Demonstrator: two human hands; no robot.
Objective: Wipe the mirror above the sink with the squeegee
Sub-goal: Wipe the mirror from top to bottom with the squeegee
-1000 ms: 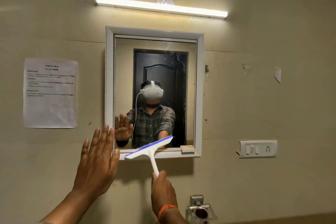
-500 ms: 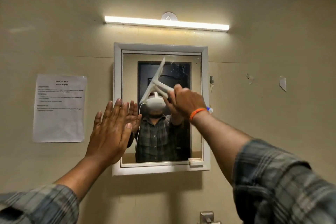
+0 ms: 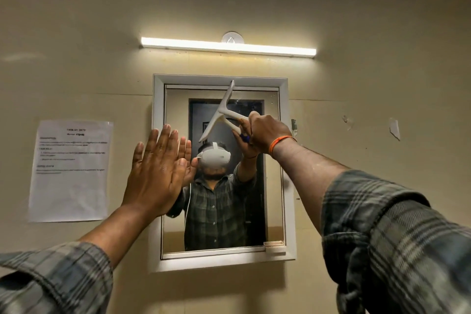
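Squeegee (image 3: 221,112) now raised from below the mirror (image 3: 272,186) to its upper glass, blade near-vertical, handle clenched in right hand (image 3: 266,132). Left hand (image 3: 158,173) flat, fingers spread, over left frame. Wiping stroke probably underway.

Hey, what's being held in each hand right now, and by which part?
The right hand grips the white squeegee by its handle, blade tilted up against the mirror. The left hand is open and flat, holding nothing.
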